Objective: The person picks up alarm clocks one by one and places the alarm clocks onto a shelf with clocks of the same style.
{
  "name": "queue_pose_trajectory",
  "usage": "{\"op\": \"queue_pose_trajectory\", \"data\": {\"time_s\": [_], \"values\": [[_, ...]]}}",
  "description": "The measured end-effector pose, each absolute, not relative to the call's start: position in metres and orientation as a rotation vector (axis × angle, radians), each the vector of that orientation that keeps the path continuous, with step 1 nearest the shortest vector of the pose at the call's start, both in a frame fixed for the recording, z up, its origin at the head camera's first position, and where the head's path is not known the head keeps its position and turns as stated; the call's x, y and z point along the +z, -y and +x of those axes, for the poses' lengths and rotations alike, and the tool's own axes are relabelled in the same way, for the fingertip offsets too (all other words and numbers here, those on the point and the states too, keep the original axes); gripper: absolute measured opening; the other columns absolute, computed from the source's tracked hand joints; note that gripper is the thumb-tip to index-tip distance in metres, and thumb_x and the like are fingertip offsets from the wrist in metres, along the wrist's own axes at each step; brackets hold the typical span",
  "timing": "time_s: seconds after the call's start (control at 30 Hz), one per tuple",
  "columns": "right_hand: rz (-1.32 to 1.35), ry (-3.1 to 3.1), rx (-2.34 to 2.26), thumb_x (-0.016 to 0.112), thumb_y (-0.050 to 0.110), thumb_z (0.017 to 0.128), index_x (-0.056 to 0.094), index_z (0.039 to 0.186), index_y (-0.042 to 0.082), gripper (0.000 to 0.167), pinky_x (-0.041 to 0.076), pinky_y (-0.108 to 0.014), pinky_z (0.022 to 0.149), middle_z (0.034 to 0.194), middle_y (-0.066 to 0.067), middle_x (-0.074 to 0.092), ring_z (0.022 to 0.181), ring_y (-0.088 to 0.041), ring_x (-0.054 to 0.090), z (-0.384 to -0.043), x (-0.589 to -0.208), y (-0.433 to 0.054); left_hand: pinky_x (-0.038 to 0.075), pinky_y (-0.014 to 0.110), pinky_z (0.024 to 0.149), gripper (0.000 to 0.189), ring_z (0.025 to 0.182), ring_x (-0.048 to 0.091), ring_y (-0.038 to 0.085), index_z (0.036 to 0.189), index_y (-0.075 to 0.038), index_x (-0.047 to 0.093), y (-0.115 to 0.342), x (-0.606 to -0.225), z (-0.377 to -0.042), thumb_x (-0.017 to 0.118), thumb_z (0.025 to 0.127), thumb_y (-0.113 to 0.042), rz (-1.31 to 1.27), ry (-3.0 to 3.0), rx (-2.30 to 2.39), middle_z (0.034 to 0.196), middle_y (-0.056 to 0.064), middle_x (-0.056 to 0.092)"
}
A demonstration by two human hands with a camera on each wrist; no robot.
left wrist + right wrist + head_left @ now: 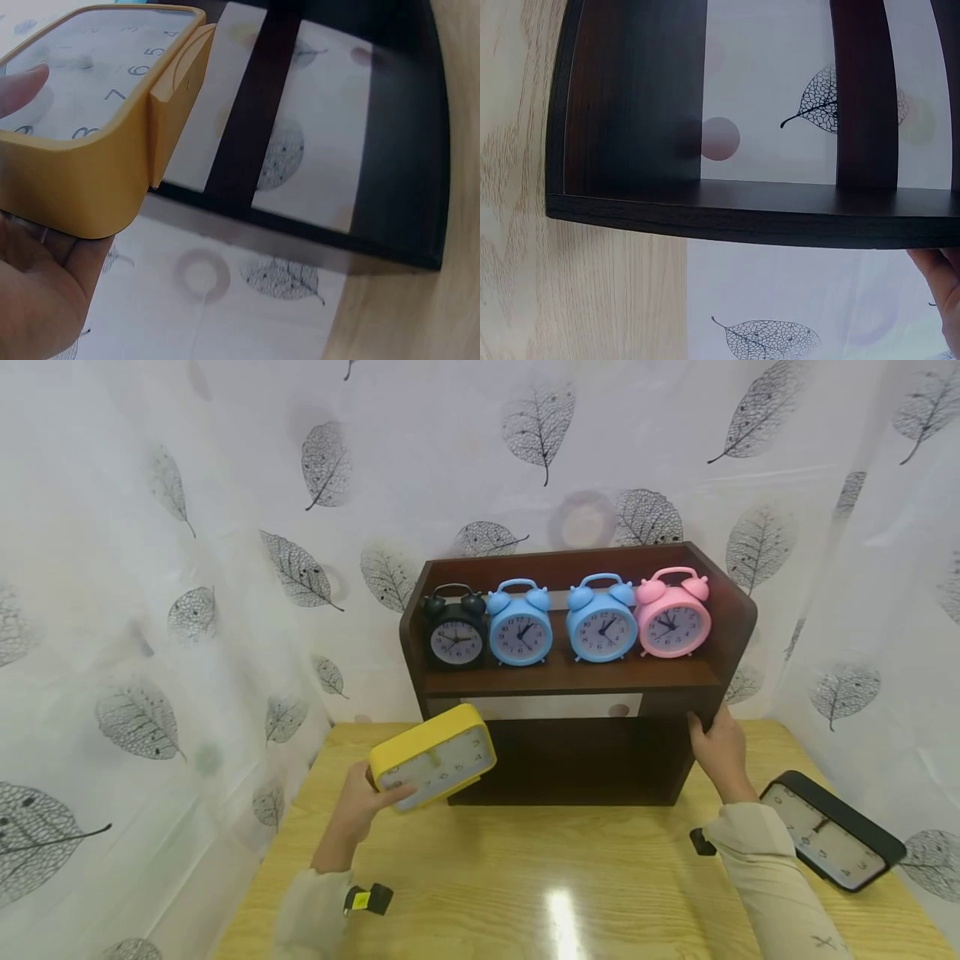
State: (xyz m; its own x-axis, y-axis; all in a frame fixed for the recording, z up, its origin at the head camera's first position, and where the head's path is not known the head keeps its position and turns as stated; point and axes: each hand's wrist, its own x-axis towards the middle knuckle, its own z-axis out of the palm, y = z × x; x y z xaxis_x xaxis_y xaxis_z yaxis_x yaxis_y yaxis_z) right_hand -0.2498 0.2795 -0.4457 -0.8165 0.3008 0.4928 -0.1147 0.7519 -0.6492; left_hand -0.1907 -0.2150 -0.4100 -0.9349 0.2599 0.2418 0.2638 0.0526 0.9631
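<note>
Your left hand (365, 797) grips the yellow rectangular clock (442, 764), with your thumb across its pale dial and your fingers on the case. Your right hand (720, 747) touches the right side panel of the dark brown wooden shelf unit (577, 677); its fingertips are partly hidden, so whether it closes round the panel cannot be told.

The yellow clock is raised off the yellowish wood-grain desk (480, 877), in front of the shelf unit's lower left corner. It is tilted, its right end higher than the end you hold.

The shelf unit stands toward the desk's back edge. Its upper compartment carries four upright twin-bell alarm clocks. From the left side panel, you have a black alarm clock (456, 642), a light blue alarm clock (520, 631) just beside it, a second light blue alarm clock (602, 631) beyond a wider gap, and a pink alarm clock (673, 628) nearest the right side panel.

A black rectangular clock (828, 831) with a pale dial lies slanted near the desk's right edge, beside your right sleeve (776, 877).
</note>
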Motion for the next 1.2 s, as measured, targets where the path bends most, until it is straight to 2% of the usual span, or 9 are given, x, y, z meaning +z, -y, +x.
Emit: {"op": "queue_pose_trajectory", "data": {"time_s": [0.17,0.37,0.53,0.6,0.67,0.93,1.2], "values": [[-0.129,2.352,0.912,0.053,0.011,0.088,0.044,0.118,-0.015,0.041,0.037,-0.065,0.077,0.101,-0.046,0.053,0.091,-0.063,0.049,-0.249,-0.446,-0.279,0.053,0.027,0.084,0.041,0.097,0.067,0.008,0.107,-0.024,0.065,0.200,-0.407,-0.195,0.071,0.076,0.003,-0.648,2.278,-2.138,0.103,-0.015,0.070],[-0.111,2.351,0.922,0.053,0.010,0.088,0.043,0.120,-0.016,0.042,0.037,-0.065,0.078,0.103,-0.046,0.052,0.092,-0.063,0.049,-0.249,-0.444,-0.281,0.053,0.030,0.085,0.040,0.098,0.067,0.010,0.112,-0.014,0.063,0.179,-0.406,-0.202,0.075,0.075,-0.004,-0.673,2.339,-2.145,0.105,-0.011,0.070],[-0.120,2.348,0.928,0.053,0.009,0.088,0.044,0.117,-0.018,0.041,0.037,-0.065,0.078,0.102,-0.047,0.052,0.093,-0.063,0.049,-0.249,-0.443,-0.281,0.052,0.038,0.088,0.048,0.100,0.067,0.015,0.119,0.000,0.058,0.160,-0.412,-0.211,0.076,0.075,-0.006,-0.679,2.404,-2.156,0.114,0.012,0.067],[-0.124,2.348,0.922,0.053,0.009,0.088,0.044,0.115,-0.018,0.040,0.037,-0.065,0.078,0.101,-0.047,0.052,0.093,-0.063,0.049,-0.249,-0.443,-0.281,0.052,0.041,0.088,0.050,0.100,0.066,0.016,0.120,0.003,0.056,0.153,-0.416,-0.214,0.076,0.075,-0.006,-0.696,2.419,-2.159,0.117,0.022,0.064],[-0.122,2.346,0.916,0.053,0.009,0.088,0.045,0.113,-0.019,0.038,0.037,-0.065,0.078,0.100,-0.047,0.052,0.092,-0.063,0.049,-0.249,-0.445,-0.281,0.052,0.041,0.089,0.050,0.100,0.066,0.017,0.120,0.003,0.056,0.147,-0.419,-0.216,0.076,0.075,-0.006,-0.720,2.428,-2.164,0.118,0.025,0.062],[-0.132,2.362,0.935,0.053,0.010,0.089,0.044,0.116,-0.018,0.040,0.037,-0.065,0.081,0.104,-0.047,0.052,0.095,-0.063,0.048,-0.249,-0.445,-0.280,0.051,0.041,0.090,0.047,0.105,0.065,0.023,0.120,-0.004,0.059,0.121,-0.427,-0.228,0.076,0.077,-0.012,-0.800,2.495,-2.173,0.118,0.017,0.065],[-0.122,2.366,0.927,0.053,0.010,0.089,0.044,0.116,-0.018,0.039,0.037,-0.065,0.080,0.102,-0.047,0.052,0.093,-0.063,0.049,-0.248,-0.444,-0.280,0.052,0.041,0.090,0.044,0.105,0.065,0.026,0.118,0.000,0.060,0.099,-0.431,-0.241,0.075,0.077,-0.007,-0.877,2.510,-2.136,0.118,0.021,0.064]]}}
